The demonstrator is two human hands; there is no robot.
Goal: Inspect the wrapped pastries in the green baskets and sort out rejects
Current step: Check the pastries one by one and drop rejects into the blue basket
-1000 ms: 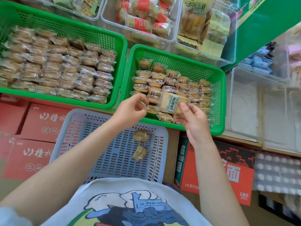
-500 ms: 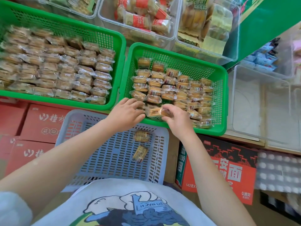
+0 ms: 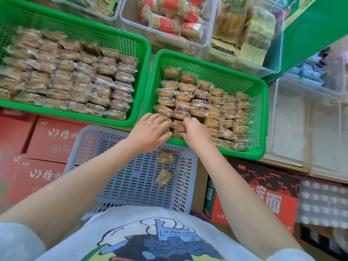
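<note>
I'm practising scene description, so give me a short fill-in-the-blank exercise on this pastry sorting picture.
1. Both hands reach into the ___ green basket.
2. The grey basket holds ___ wrapped pastries.
3. The boxes under the left green basket are ___.

Missing words: right; two; red

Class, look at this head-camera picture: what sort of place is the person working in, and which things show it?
Probably a snack shop or its stockroom: green baskets of wrapped pastries, clear bins of packaged snacks, and printed cartons stacked below.
</note>
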